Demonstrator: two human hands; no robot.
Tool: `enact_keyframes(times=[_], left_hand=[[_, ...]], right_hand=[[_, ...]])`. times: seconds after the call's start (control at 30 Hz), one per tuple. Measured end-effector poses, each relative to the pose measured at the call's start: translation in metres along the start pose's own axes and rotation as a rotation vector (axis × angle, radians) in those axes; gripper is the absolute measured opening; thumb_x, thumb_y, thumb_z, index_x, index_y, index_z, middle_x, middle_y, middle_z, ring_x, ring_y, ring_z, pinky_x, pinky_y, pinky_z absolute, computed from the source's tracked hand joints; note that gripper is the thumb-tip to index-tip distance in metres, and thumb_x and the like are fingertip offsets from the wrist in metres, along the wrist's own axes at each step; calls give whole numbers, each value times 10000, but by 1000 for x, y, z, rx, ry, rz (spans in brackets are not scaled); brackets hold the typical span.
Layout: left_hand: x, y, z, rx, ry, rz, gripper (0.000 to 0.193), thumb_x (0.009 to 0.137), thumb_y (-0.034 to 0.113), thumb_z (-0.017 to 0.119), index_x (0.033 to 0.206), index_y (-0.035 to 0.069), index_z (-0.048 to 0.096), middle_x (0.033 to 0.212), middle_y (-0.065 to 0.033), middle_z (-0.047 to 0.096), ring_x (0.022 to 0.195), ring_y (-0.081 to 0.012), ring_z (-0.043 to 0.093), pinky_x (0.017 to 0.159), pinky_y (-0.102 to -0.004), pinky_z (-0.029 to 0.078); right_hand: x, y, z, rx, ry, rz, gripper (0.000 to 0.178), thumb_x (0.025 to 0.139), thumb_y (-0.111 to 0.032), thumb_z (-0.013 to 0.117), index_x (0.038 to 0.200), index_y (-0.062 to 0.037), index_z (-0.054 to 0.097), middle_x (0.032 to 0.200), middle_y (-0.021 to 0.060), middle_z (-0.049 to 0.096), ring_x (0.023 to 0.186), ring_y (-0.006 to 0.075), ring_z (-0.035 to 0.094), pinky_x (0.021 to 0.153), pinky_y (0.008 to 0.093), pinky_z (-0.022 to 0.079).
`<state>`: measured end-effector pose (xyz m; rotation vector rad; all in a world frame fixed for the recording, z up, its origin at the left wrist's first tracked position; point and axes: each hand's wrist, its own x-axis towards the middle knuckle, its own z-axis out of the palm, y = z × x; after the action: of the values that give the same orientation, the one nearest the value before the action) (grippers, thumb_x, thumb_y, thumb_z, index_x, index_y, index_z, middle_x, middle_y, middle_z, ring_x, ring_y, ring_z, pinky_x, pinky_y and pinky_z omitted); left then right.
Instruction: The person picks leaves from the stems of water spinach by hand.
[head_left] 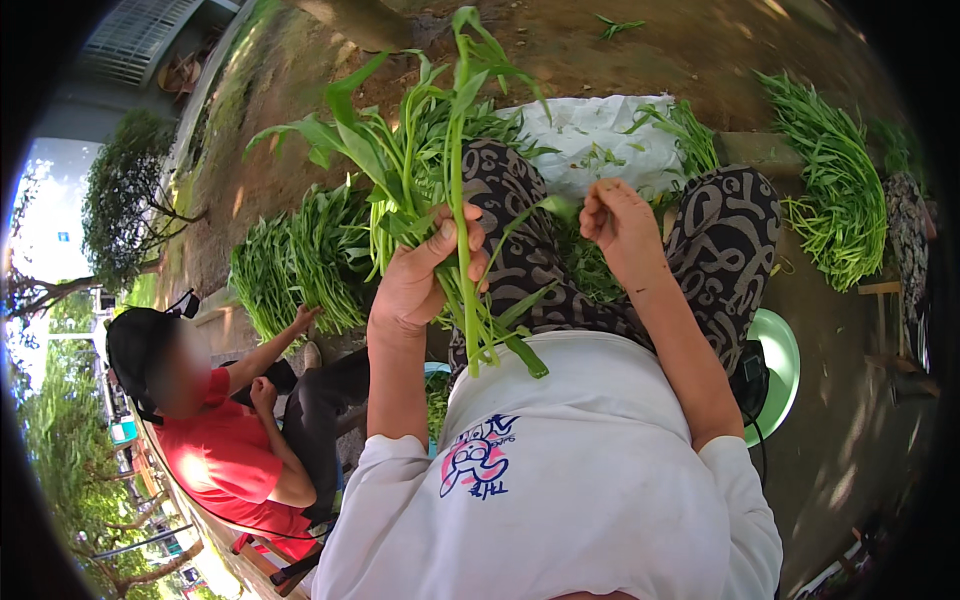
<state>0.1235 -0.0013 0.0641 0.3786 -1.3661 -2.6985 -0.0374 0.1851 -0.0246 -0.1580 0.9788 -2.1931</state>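
My left hand (435, 260) is wrapped round several long green water spinach stems (462, 190), held upright in front of my lap. Their leaves spread above the fist, and the cut ends hang below it. My right hand (622, 225) hovers over my right thigh side with its fingers curled together. A blurred leaf tip (560, 207) on a thin stalk reaches close to those fingers; whether they pinch it, or anything else, is hidden. Between my knees lie loose green leaves (598, 270).
A white plastic sheet (590, 135) with leaf scraps lies beyond my knees. Piles of leafy greens stand at left (300, 250) and far right (835, 180). A pale green basin (780, 375) sits by my right hip. A seated person in red (220, 440) reaches toward the left pile.
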Motion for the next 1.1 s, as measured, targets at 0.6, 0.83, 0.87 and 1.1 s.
enact_keyframes(times=[0.6, 0.83, 0.87, 1.1], left_hand=[[4, 5, 3, 153, 9, -18, 302, 915, 256, 607, 1117, 31, 594, 840, -64, 561, 654, -194, 591, 568, -363, 507], [4, 2, 3, 75, -24, -36, 301, 913, 256, 612, 1115, 34, 595, 841, -68, 559, 658, -196, 591, 579, -364, 505], [4, 2, 2, 75, -31, -47, 300, 917, 255, 606, 1116, 31, 595, 837, -63, 554, 656, -190, 579, 574, -359, 496], [3, 3, 0, 110, -16, -45, 341, 899, 292, 623, 1130, 46, 580, 839, -65, 527, 622, -177, 539, 552, -349, 476]], right_hand=[[-10, -14, 18, -783, -249, -294, 196, 921, -145, 618, 1082, -37, 639, 948, 6, 649, 799, 83, 576, 728, 215, 461], [-9, -10, 14, -668, -200, -197, 152, 945, -163, 572, 944, -13, 599, 762, -1, 575, 665, 77, 517, 615, 219, 440], [-8, -10, 14, -525, -192, -153, 149, 949, -164, 563, 947, -18, 594, 752, -4, 560, 660, 77, 511, 612, 220, 435], [-1, -13, 0, -338, -40, -90, 158, 968, -158, 516, 1017, -32, 599, 816, 3, 564, 699, 75, 525, 658, 223, 451]])
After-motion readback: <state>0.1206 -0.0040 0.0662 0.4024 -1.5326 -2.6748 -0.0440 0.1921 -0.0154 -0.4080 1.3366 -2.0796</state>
